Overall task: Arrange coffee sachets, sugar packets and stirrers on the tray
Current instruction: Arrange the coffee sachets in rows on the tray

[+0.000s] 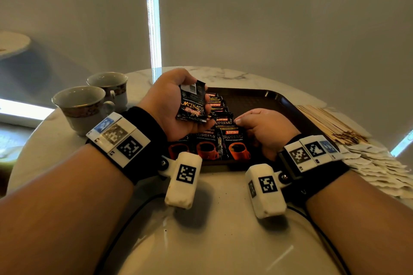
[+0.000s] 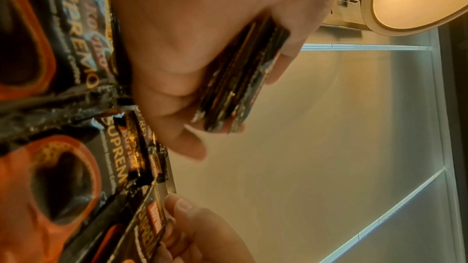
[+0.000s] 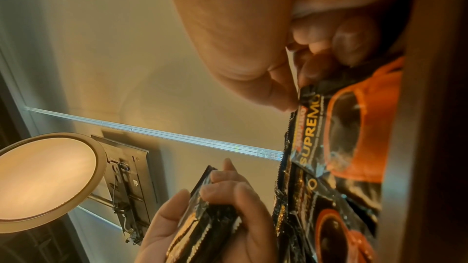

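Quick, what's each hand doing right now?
Left hand: grip curled round a stack of coffee sachets.
Right hand: pinching the top edge of a sachet on the tray.

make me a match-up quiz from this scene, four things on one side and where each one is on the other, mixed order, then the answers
Things:
1. stack of coffee sachets
2. two teacups
3. wooden stirrers
4. sugar packets

Places:
A. on the table left of the tray
B. piled on the table at the near right, off the tray
C. held in the left hand
D. lying on the table along the tray's right edge

Pairs: 1-C, 2-A, 3-D, 4-B
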